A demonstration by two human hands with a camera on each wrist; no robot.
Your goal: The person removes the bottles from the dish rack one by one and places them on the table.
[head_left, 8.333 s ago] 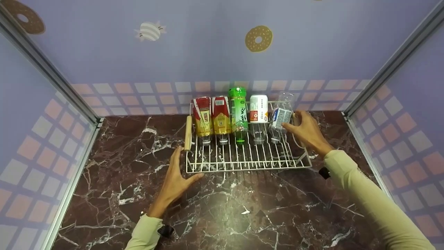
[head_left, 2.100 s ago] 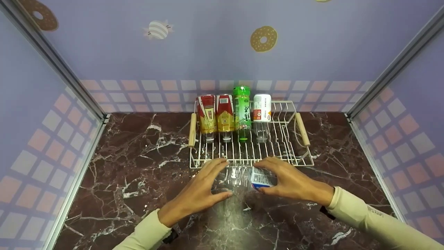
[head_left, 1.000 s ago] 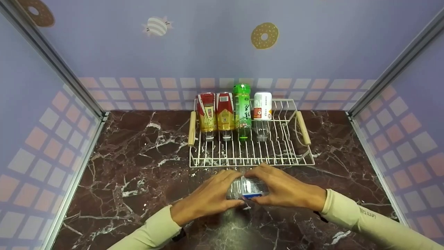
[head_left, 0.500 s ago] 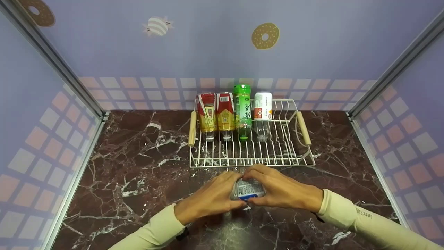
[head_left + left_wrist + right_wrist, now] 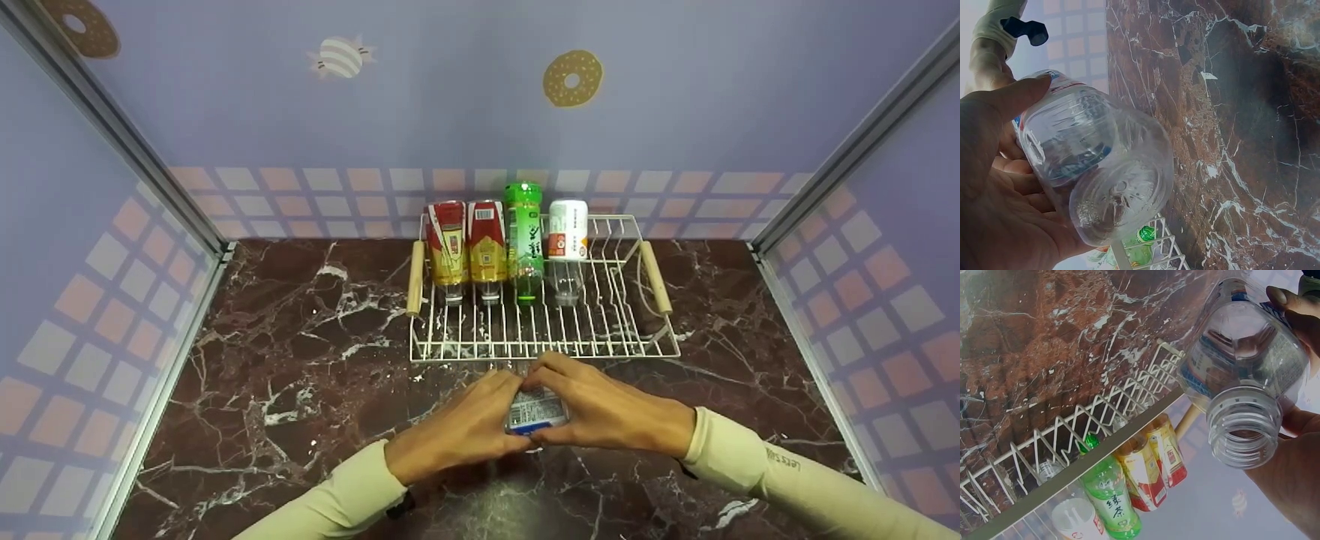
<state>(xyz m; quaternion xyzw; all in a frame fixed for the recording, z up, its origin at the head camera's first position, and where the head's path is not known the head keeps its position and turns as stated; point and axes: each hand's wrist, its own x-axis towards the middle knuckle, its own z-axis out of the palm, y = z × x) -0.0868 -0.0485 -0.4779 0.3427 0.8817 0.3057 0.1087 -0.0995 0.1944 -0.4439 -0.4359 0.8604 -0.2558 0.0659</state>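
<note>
A clear plastic bottle (image 5: 538, 411) with a blue and white label is held level between both hands, in front of the wire rack. My left hand (image 5: 465, 421) grips its base end, the thumb on the near side. At the neck end, my right hand (image 5: 611, 409) grips the labelled part. The right wrist view shows the bottle's (image 5: 1244, 430) open, threaded mouth without a cap. In the left wrist view the bottle's (image 5: 1123, 194) round bottom faces the camera and its clear wall looks dented. Fingers cover much of it in the head view.
The white wire rack (image 5: 480, 360) with wooden handles (image 5: 415, 277) stands against the back wall. Neck down in it are two red-and-yellow bottles (image 5: 487, 247), a green tea bottle (image 5: 525, 240) and a white-labelled bottle (image 5: 568, 229). Walls bound the dark marbled counter (image 5: 300, 375).
The bottle has left the rack's right end and come to the front in my right hand. My left hand has closed round its base, and the hands have drawn nearer together.
</note>
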